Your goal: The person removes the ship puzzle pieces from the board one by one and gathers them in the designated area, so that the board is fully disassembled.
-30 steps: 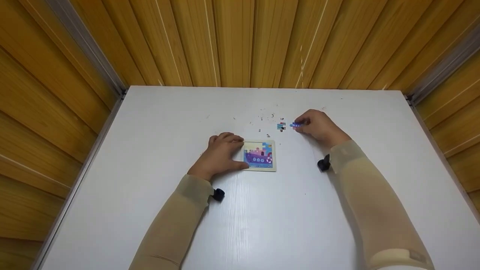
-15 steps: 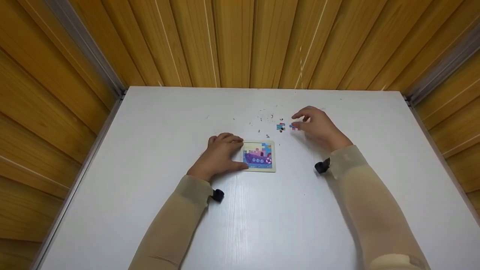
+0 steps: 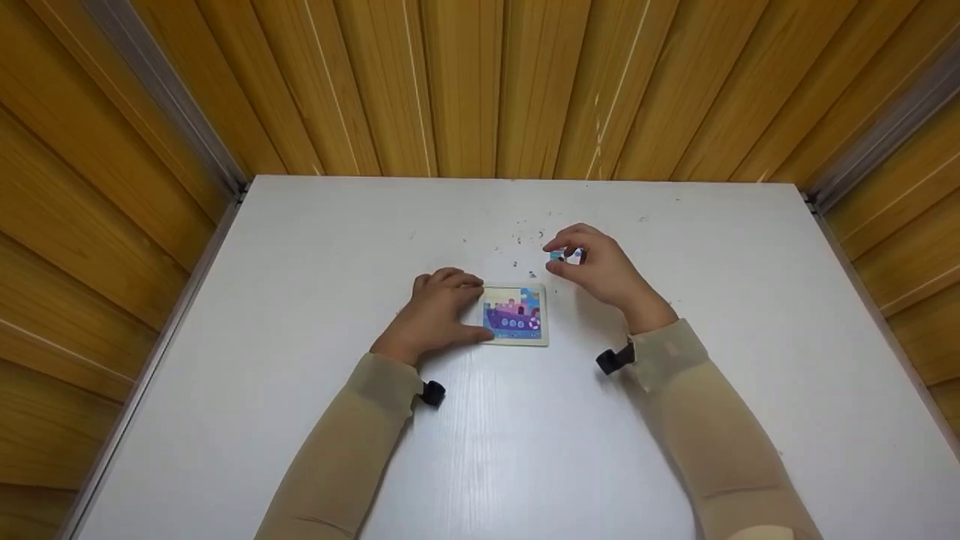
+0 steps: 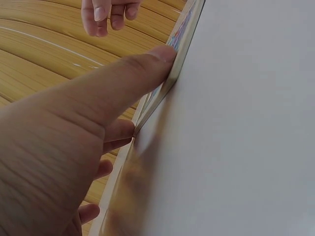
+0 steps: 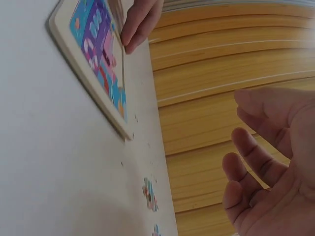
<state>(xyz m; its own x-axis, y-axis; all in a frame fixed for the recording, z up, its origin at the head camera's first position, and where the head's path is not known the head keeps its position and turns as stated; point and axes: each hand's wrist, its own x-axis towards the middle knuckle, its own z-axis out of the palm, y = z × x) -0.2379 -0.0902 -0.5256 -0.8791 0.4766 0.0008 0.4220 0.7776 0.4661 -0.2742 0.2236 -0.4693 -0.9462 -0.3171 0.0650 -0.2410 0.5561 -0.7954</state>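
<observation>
My left hand (image 3: 442, 311) grips the left side of a shallow framed jigsaw puzzle (image 3: 514, 322) with a purple ship picture. Its thumb (image 4: 157, 56) lies on the near edge of the frame, and a finger bears on the far left corner. Part of the puzzle's upper left is bare cream backing. Beyond the frame's far right corner, my right hand (image 3: 600, 266) hovers with loosely bent fingers, holding nothing. Below it on the table lie a blue puzzle piece (image 5: 150, 194) and another piece (image 5: 156, 231), partly hidden by the fingers in the head view.
Small dark and pale crumbs (image 3: 517, 241) are scattered on the white table (image 3: 480, 435) behind the puzzle. Yellow wood-look panels (image 3: 465, 90) rise along the table's back and sides. Each wrist carries a small black camera (image 3: 615, 360).
My right hand has let go of a puzzle piece and moved left, over the other piece. My left hand has stayed on the puzzle frame.
</observation>
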